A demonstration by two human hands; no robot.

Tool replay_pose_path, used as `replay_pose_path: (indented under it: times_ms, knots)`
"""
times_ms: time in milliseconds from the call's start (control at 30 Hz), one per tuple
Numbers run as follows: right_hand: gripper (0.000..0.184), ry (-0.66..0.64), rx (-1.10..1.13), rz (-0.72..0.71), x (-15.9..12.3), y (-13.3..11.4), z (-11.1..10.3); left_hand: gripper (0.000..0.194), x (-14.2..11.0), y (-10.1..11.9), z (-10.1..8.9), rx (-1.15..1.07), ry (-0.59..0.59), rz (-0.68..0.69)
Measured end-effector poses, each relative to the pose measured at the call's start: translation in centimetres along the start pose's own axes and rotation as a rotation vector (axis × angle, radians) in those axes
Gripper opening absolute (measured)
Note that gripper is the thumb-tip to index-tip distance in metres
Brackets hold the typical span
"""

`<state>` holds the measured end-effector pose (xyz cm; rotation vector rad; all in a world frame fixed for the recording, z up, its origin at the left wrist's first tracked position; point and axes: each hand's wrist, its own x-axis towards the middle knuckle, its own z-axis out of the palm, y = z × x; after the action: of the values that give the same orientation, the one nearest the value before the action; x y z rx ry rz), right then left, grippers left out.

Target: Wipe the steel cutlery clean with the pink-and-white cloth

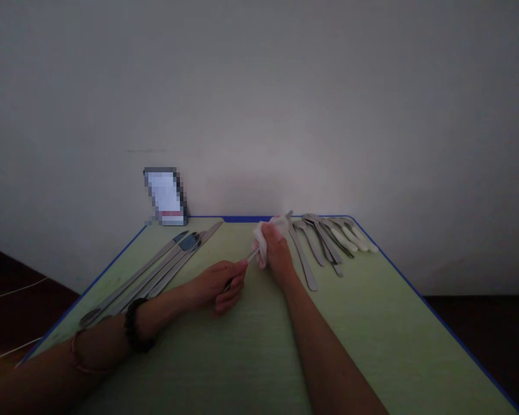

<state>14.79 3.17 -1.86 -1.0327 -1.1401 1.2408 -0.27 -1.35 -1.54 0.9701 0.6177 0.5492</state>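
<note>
My left hand (224, 285) is closed around the handle end of a thin metal utensil (251, 256) near the middle of the green table (372, 323). My right hand (277, 249) grips a white cloth (262, 237) wrapped around the utensil's other end. That end is hidden in the cloth, so I cannot tell what kind of utensil it is. A dark bead bracelet and a thin band sit on my left wrist.
Several long knives (155, 271) lie side by side on the table's left. Several spoons and other cutlery (328, 239), some with white handles, lie at the back right. A blurred-out small object (166, 197) stands at the back left against the wall. The table has a blue edge.
</note>
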Motion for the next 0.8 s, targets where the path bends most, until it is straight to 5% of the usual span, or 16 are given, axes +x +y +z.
replay_pose_path:
  times_ms: [200,467,800]
  knots:
    - [0.050,-0.088,-0.162,0.031,-0.6,0.3,1.0,0.031,0.2,0.4,0.3,0.003,0.106,0.016]
    - [0.039,0.215,0.372,-0.007,0.5,-0.3,0.0,0.045,-0.4,0.5,-0.5,0.076,-0.102,-0.032]
    - [0.041,-0.121,-0.142,0.016,-0.5,-0.1,0.9,0.045,0.2,0.0,0.0,0.032,0.048,0.023]
